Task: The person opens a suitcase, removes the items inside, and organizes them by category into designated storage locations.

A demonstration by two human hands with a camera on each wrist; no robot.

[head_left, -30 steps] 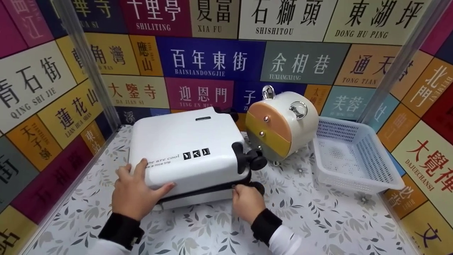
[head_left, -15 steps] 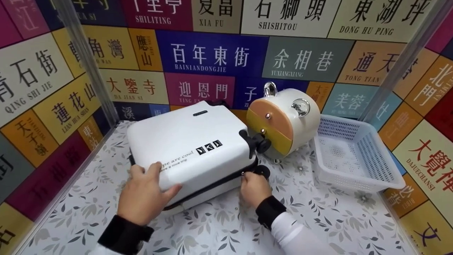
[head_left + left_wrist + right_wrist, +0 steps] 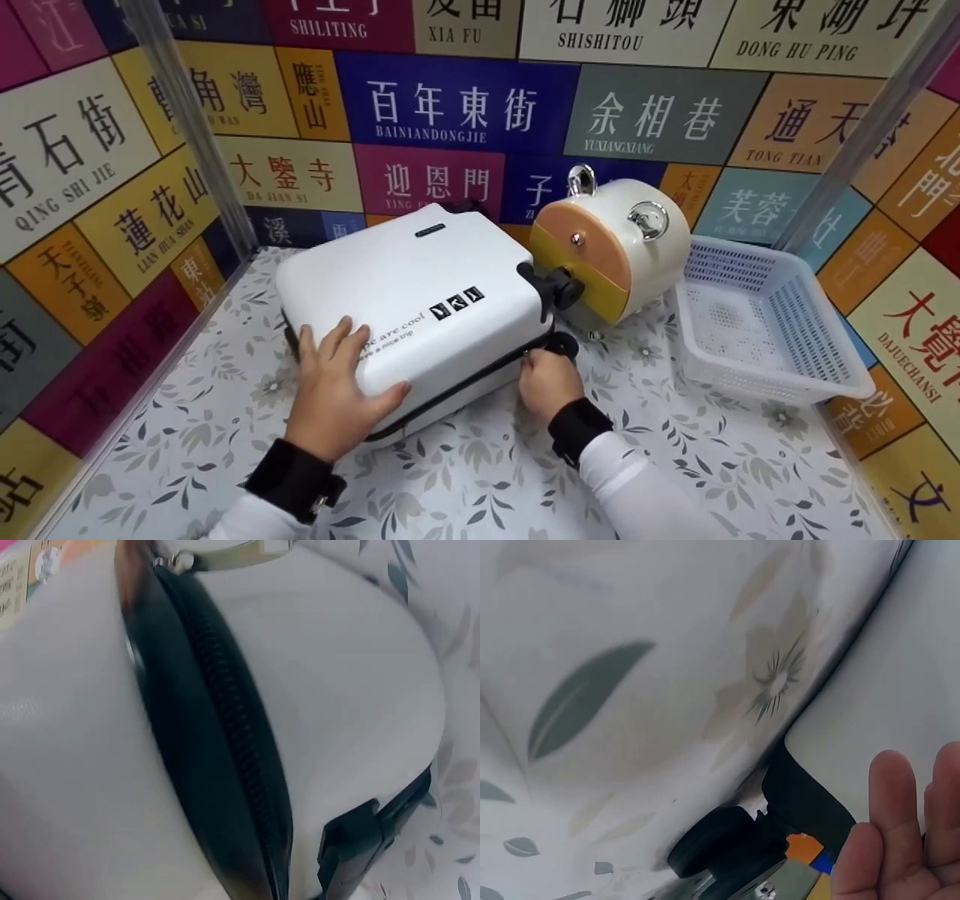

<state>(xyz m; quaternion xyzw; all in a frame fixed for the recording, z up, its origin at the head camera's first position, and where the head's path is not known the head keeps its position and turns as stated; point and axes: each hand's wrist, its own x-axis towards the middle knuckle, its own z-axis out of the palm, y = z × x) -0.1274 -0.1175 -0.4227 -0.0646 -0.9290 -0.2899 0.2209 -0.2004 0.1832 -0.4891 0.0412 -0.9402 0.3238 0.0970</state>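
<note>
A small white suitcase [image 3: 405, 277] lies flat on the patterned tabletop, its black wheels [image 3: 566, 289] toward the right. My left hand [image 3: 337, 397] rests on its top near the front left edge, fingers spread and thumb out over that edge. At the front right corner, my right hand [image 3: 551, 382] has curled fingers and pinches what looks like the zipper pull, mostly hidden by the fingers. In the left wrist view the black zipper [image 3: 232, 720] runs along the suitcase's side. The right wrist view shows bent fingers [image 3: 892, 795] near the white shell.
Behind the wheels stands a cream drum-shaped box [image 3: 656, 247] with an orange and yellow front, small knobs and silvery ear-like parts. A white perforated plastic basket [image 3: 772, 382] stands to the right. Printed panels [image 3: 457, 97] wall in the back and sides.
The suitcase has turned anticlockwise, its wheel end swinging back toward the drum-shaped box. Both hands have moved with it, to the right and away from me, keeping their places on it.
</note>
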